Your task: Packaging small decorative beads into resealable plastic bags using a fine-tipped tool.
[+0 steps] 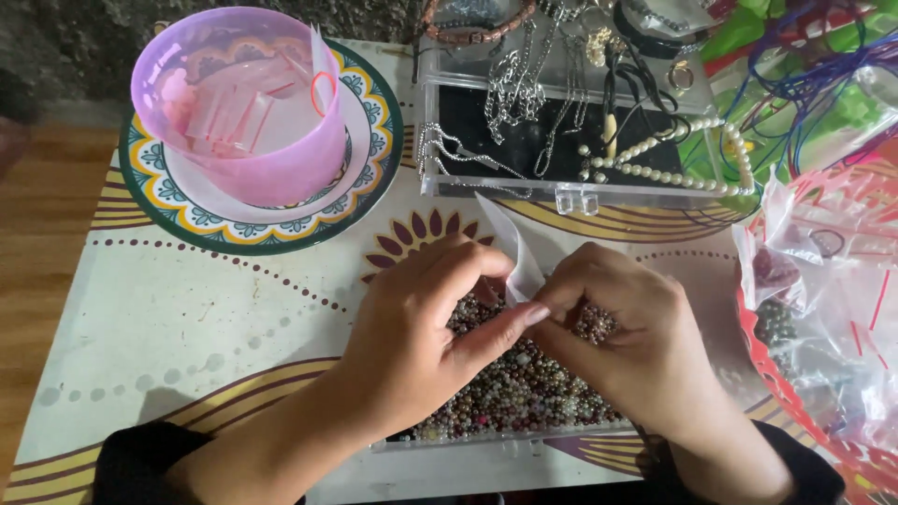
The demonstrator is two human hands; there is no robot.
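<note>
My left hand and my right hand are close together in the middle of the worktop. The fingers of both hands pinch a small clear plastic bag. The bag sticks up between my fingertips and points to the far side. My left thumb reaches across and touches my right fingers.

Right under my hands is a clear plastic tray full of tiny round beads. The beads are brown, pink, white and silver. The tray sits at the near edge of the worktop, and my hands hide much of it.

The worktop has a pale cover with yellow and purple curvy lines and dots.

Far from me, just past my hands, is a clear plastic box with a black bottom. It holds silver chains and a string of white pearls, which hangs over its right edge.

On the far left is a round plate with a green, yellow and white pattern. A see-through purple plastic bowl stands on it. Inside the bowl are more little clear bags.

On the right is a red plastic basket. It holds clear bags with red strips, some with beads inside. Far on the right are blue cords lying on something green.
</note>
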